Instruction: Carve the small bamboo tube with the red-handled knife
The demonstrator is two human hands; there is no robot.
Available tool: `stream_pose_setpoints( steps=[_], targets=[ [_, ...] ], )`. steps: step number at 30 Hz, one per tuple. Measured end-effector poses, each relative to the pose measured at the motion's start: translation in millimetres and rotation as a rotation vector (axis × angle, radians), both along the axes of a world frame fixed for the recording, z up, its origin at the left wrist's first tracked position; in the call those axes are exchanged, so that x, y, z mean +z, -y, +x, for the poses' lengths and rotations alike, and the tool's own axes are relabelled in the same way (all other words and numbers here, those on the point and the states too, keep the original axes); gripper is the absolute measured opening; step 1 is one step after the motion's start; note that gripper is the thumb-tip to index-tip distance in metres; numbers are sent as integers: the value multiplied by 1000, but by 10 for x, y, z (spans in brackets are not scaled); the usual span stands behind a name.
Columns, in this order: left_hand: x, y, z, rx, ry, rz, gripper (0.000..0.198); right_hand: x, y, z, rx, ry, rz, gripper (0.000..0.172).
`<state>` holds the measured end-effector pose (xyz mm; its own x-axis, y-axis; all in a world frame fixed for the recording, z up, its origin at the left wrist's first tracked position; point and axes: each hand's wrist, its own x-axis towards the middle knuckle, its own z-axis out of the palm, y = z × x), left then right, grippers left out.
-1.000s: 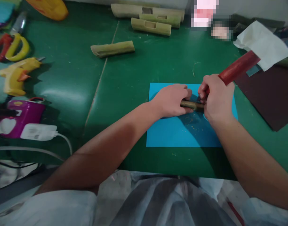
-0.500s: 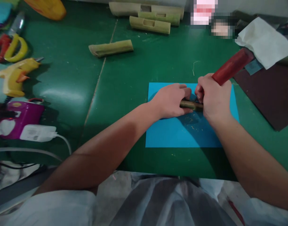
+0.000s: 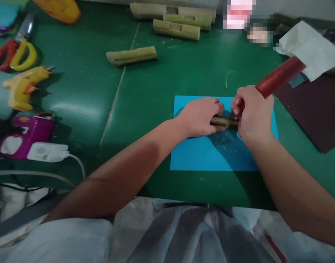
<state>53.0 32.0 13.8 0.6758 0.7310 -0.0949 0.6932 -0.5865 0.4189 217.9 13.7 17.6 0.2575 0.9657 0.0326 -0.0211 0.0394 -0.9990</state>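
A blue sheet (image 3: 211, 157) lies on the green table with small shavings on it. Over the sheet, my left hand (image 3: 201, 117) holds a short brown-green stick of bamboo (image 3: 227, 123) with fingers wrapped round its left part. My right hand (image 3: 253, 115) grips a tool with a thick red handle (image 3: 279, 77) that slants up to the right. The tool's working end is hidden at the fingers, close to the stick. The stick's right end disappears behind my right hand.
Cut bamboo pieces (image 3: 176, 30) lie at the back, and another one (image 3: 132, 56) nearer. Scissors (image 3: 23, 54), a yellow glue gun (image 3: 21, 89) and a purple power block (image 3: 36, 135) with cables are at the left. White paper (image 3: 311, 51) and a dark sheet (image 3: 318, 113) are at the right.
My right hand has shifted slightly right, and the red handle leans further down to the right. My left hand stays on the stick. The whole view has moved a little.
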Motion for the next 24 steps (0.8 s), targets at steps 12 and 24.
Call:
stream_pose_setpoints(
  steps=[12, 24],
  targets=[
    [22, 20, -2, 19, -10, -19, 34, -10, -52, -6, 17, 53, -40, 46],
    [-96, -19, -30, -46, 69, 27, 25, 15, -84, -58, 58, 47, -108, 55]
  ],
)
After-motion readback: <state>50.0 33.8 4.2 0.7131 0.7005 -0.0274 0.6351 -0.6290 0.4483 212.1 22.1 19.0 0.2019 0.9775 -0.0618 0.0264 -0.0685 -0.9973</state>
